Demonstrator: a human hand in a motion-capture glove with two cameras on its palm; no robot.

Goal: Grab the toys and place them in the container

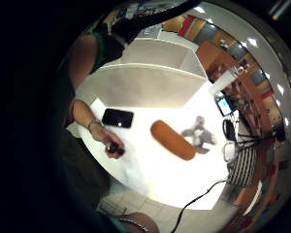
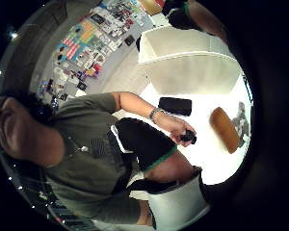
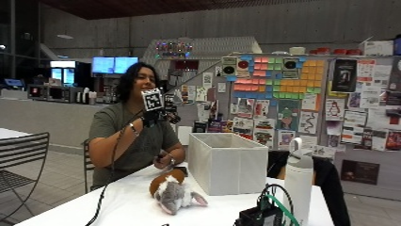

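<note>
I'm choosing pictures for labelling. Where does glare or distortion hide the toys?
Little finger palm view: white table glares, orange toy and grey toy still readable. Thumb palm view: both squeezed against the dark edge, grey toy hard to make out. Outside view: undistorted, but the toys overlap.

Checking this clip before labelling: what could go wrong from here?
The gloved hand is raised well above the table, holding nothing; both toys are unpicked. They lie touching, so a grab may drag both. The bin has tall walls, so a low carry may hit its rim. The phone lies near the toys.
</note>
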